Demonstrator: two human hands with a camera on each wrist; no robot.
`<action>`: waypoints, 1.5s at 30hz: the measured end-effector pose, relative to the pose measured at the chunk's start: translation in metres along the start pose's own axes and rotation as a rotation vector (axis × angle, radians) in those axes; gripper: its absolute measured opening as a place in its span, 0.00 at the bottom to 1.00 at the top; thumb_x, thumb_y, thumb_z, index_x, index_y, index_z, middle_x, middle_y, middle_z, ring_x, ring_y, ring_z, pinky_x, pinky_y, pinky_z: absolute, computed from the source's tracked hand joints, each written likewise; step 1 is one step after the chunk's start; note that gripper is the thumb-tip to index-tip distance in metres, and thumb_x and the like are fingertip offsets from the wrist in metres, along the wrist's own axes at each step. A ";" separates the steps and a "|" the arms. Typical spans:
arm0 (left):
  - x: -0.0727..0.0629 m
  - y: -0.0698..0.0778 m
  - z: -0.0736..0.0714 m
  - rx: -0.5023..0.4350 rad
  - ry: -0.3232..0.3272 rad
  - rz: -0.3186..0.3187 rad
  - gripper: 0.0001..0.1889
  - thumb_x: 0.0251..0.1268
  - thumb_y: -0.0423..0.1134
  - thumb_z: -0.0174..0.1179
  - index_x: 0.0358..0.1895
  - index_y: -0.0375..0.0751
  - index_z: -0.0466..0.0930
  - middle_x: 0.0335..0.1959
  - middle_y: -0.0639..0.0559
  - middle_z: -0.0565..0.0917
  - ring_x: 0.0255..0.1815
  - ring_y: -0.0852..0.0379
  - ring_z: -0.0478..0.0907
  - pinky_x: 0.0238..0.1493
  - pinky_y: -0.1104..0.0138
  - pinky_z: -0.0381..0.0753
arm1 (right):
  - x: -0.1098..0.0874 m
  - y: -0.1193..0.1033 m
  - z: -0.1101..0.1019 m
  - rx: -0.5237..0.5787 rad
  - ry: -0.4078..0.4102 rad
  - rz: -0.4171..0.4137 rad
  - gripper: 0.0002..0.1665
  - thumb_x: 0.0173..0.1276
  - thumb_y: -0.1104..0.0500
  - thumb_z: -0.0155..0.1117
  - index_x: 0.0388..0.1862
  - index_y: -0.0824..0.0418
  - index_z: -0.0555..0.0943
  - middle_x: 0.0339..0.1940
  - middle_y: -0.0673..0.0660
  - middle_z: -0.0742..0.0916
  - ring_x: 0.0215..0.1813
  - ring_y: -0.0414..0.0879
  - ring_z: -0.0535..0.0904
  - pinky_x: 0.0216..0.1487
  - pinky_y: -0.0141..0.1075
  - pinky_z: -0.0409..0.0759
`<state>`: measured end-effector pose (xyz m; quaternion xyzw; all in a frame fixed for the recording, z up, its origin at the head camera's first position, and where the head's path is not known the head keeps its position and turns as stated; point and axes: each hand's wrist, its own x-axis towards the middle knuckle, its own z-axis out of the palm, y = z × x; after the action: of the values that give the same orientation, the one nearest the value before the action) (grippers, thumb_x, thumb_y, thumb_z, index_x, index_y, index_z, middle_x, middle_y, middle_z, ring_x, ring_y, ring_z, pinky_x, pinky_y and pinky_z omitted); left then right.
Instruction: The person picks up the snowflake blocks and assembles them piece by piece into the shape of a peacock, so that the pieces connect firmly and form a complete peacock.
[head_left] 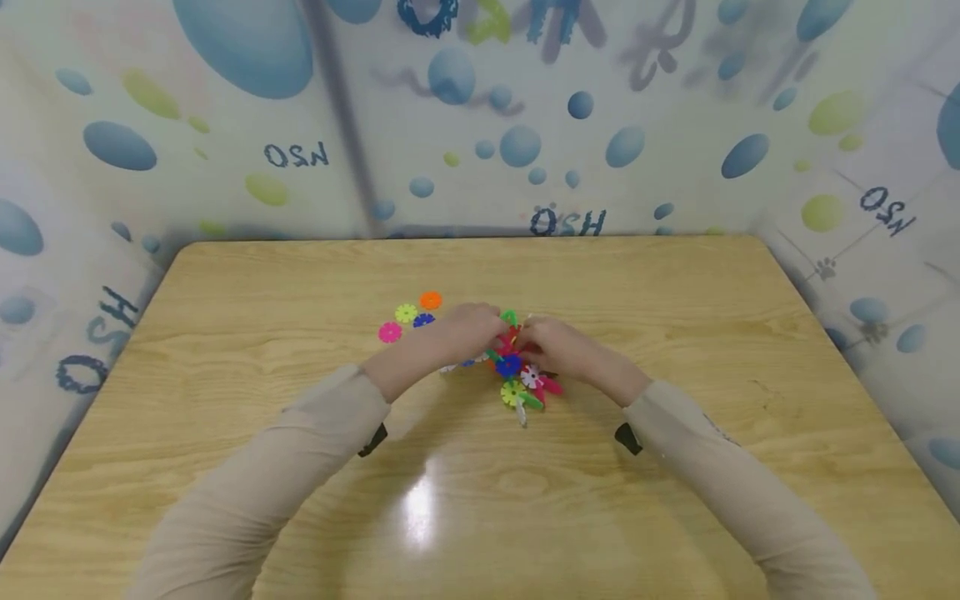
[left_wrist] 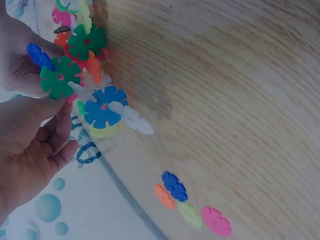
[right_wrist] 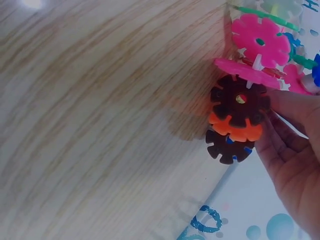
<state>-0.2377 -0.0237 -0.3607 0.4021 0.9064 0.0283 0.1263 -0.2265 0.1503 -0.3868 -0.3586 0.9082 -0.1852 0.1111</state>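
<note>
Left grip (head_left: 472,329) and right grip (head_left: 562,346) meet at the disc cluster (head_left: 508,365) over the bench (head_left: 525,517), loose discs (head_left: 407,313) nearby; flipped wall lettering (head_left: 596,222) shows an H and O. Left wrist: left grip pinches a green disc (left_wrist: 52,82). Right wrist: right grip pinches the cluster behind a brown disc (right_wrist: 225,102).

Disc cluster (head_left: 508,365) is kinda rainbow: blue, green, pink, brown. Loose discs (head_left: 390,332) left: pink, lime, orange, blue. Tan woodgrain table (head_left: 540,517).
</note>
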 end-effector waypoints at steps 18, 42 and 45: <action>-0.014 -0.005 0.005 0.209 0.018 0.009 0.05 0.58 0.35 0.61 0.37 0.43 0.83 0.36 0.49 0.82 0.37 0.55 0.78 0.42 0.66 0.77 | 0.004 -0.007 -0.003 -0.031 -0.101 0.099 0.11 0.59 0.66 0.63 0.41 0.65 0.82 0.38 0.58 0.82 0.39 0.45 0.77 0.42 0.33 0.79; -0.017 -0.007 0.019 0.216 0.135 0.083 0.07 0.56 0.40 0.63 0.36 0.42 0.83 0.38 0.47 0.82 0.39 0.53 0.78 0.43 0.64 0.78 | 0.004 -0.007 0.000 -0.067 -0.076 0.028 0.10 0.59 0.66 0.63 0.40 0.65 0.82 0.37 0.58 0.81 0.40 0.47 0.78 0.44 0.35 0.79; -0.017 -0.008 0.020 0.200 0.141 0.081 0.07 0.56 0.41 0.62 0.35 0.42 0.83 0.35 0.48 0.81 0.36 0.54 0.76 0.39 0.66 0.78 | 0.004 -0.007 0.001 -0.055 -0.071 0.031 0.10 0.58 0.66 0.63 0.40 0.65 0.82 0.37 0.58 0.81 0.40 0.47 0.78 0.44 0.35 0.79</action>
<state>-0.2275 -0.0426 -0.3775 0.4461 0.8943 -0.0287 0.0203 -0.2250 0.1427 -0.3848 -0.3538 0.9139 -0.1455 0.1360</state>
